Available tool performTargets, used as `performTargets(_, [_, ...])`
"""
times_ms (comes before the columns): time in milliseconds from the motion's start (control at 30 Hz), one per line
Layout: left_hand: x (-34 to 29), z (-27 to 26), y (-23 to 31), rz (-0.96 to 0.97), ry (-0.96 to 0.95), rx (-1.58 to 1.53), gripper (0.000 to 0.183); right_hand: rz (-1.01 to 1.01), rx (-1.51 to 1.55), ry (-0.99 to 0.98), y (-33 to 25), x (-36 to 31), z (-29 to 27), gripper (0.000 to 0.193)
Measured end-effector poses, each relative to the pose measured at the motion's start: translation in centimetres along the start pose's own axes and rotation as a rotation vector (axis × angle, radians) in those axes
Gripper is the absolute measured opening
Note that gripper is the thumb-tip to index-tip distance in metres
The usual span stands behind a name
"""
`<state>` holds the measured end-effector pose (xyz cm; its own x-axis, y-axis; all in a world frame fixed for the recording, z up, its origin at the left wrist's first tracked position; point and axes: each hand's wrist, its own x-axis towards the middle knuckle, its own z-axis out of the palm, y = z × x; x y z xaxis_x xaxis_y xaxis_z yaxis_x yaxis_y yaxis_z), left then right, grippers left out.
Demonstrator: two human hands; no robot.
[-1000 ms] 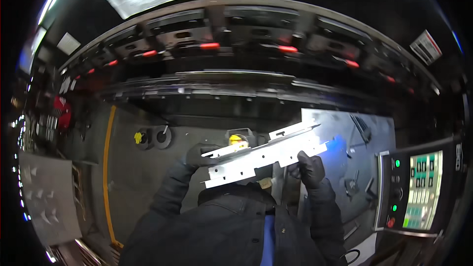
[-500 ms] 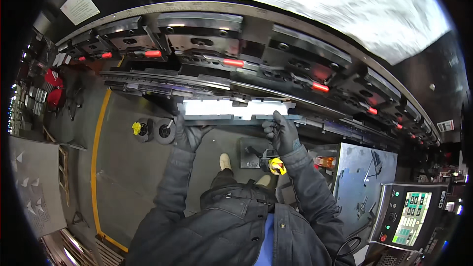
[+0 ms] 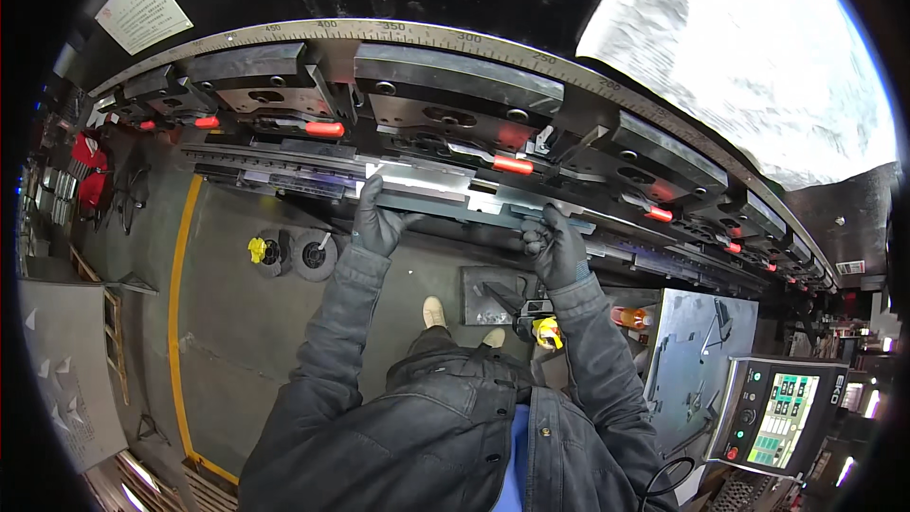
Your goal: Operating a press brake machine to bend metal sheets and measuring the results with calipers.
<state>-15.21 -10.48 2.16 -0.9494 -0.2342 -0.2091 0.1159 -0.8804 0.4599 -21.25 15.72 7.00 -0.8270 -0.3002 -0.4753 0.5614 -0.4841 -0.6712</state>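
A bent sheet-metal part, long and narrow with notches and shiny faces, lies at the front of the press brake. My gloved left hand grips it near its left end, thumb along the front edge. Toward its right end, my gloved right hand has curled fingers pinching the near edge. Above the part hang the upper punch segments, which partly cover its far side. Beneath and behind it runs the lower die rail; whether the part rests on that rail I cannot tell.
Red clamp handles stick out along the upper tooling. A control panel stands at the lower right, beside a metal-topped cabinet with tools. Foot pedals with a yellow piece sit on the floor. At the left is a grey sheet.
Both hands have moved the sheet-metal part forward, in under the punches. It now shows less of its bright face. The head view has shifted slightly.
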Motion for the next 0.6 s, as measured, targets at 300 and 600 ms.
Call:
performTargets(300, [1.9, 1.5, 0.3, -0.040, -0.065, -0.066, 0.042, -0.029, 0.039, -0.005, -0.9, 1.5, -0.8, 0.020])
performTargets(600, [3.1, 1.8, 1.1, -0.066, -0.068, -0.077, 0.038, -0.062, 0.087, -0.030, -0.9, 2.8, -1.4, 0.022])
